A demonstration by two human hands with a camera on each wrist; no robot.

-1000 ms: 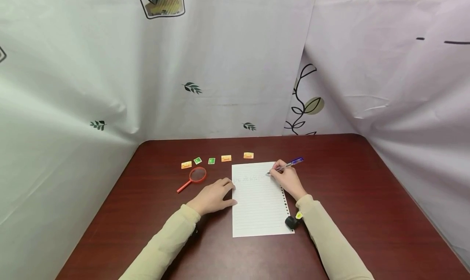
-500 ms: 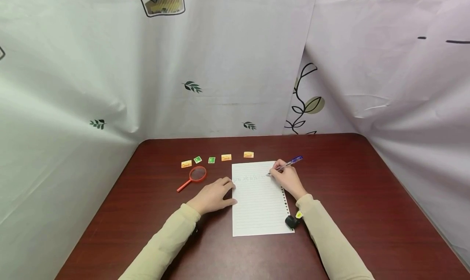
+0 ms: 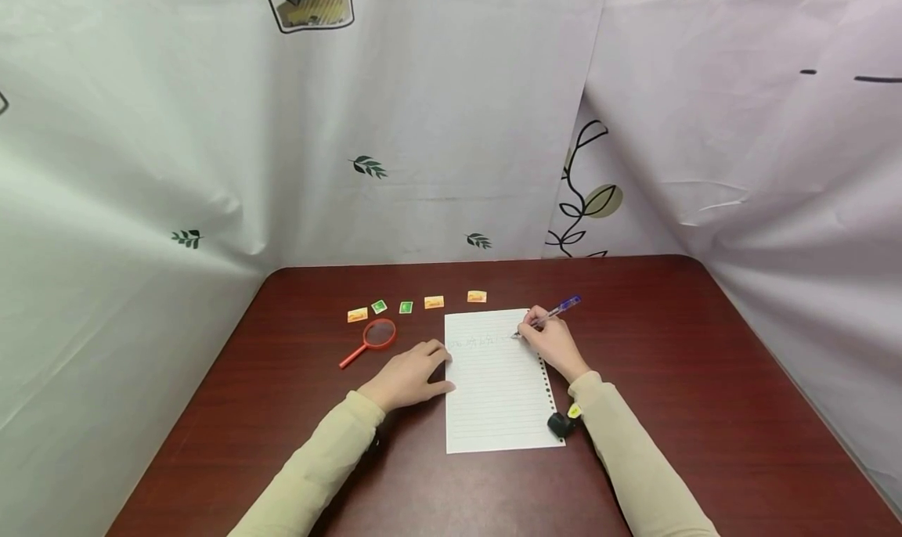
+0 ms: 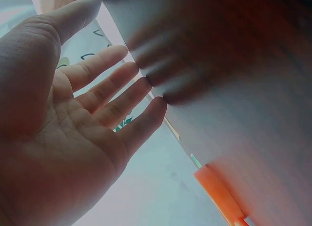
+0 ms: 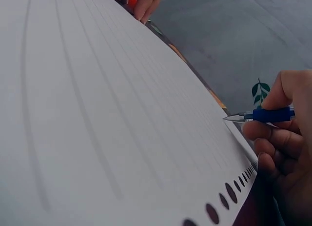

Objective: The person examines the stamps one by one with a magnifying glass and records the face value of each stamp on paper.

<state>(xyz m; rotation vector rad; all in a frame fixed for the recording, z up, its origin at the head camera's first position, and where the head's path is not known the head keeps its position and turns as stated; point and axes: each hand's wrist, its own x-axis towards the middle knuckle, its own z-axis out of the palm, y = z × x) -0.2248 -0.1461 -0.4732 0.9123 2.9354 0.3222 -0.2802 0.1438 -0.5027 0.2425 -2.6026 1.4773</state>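
A lined sheet of paper (image 3: 496, 404) with punched holes down its right edge lies on the table between both hands. Faint handwriting runs across its upper lines. My right hand (image 3: 553, 343) pinches a blue pen (image 3: 566, 305) near its tip, which points at the paper's upper right part; the right wrist view shows the pen's metal tip (image 5: 234, 118) at the page. On the sheet's left edge rest the fingertips of my left hand (image 3: 411, 375). Its fingers are spread and relaxed in the left wrist view, holding nothing.
A red magnifying glass (image 3: 367, 344) lies left of the left hand. Behind it is a row of small cards, among them an orange card (image 3: 434, 303) and a green card (image 3: 405, 308). White curtains (image 3: 437, 130) enclose the brown table (image 3: 655, 349).
The pen's upper end has tilted up slightly, while its tip stays around the same spot on the paper. My left hand has not visibly moved.
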